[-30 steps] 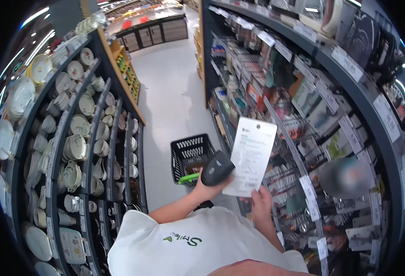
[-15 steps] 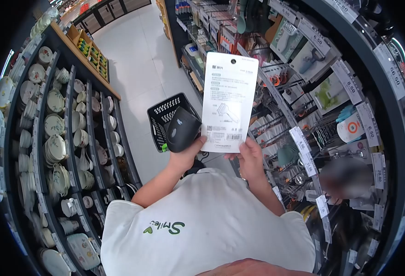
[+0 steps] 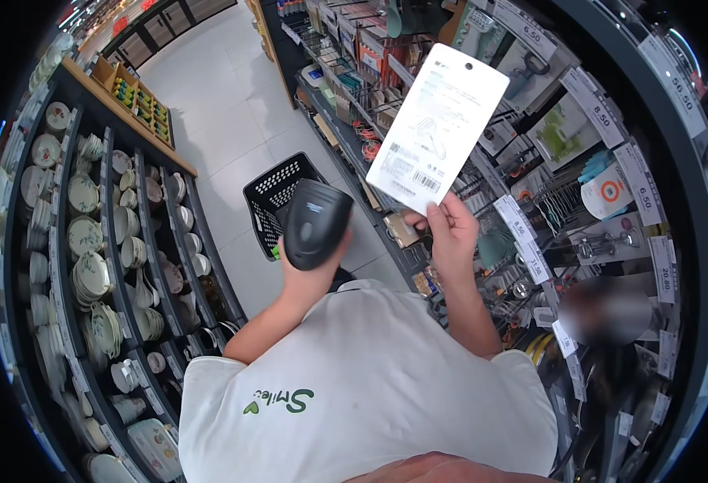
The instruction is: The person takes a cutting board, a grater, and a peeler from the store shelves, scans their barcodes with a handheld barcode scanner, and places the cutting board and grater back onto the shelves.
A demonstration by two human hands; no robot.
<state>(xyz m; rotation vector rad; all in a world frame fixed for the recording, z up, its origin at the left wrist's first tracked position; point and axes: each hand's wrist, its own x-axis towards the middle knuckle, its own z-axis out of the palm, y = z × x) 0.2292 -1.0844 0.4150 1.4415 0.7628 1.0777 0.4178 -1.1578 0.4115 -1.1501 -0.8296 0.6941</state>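
Observation:
My left hand (image 3: pixel 310 278) is wrapped round a black handheld scanner (image 3: pixel 315 225), whose rounded top faces up. My right hand (image 3: pixel 453 229) pinches the lower edge of a white packaging card (image 3: pixel 438 125) between thumb and fingers. The card tilts to the right, with its hanging hole at the top. Its printed side faces me, with a line drawing in the middle and a barcode near the bottom. Card and scanner are apart. Behind the scanner, a black basket (image 3: pixel 269 193) stands on the floor.
Shelves of plates and bowls (image 3: pixel 88 274) line the left side. On the right, a rack (image 3: pixel 531 241) holds hanging kitchen tools and price labels. A tiled aisle floor (image 3: pixel 241 105) runs between them. A wooden display (image 3: pixel 133 97) stands at the far left end.
The card has moved up and right and tilted, and is now held by my right hand alone. My left hand has come away from the card, still holding the scanner.

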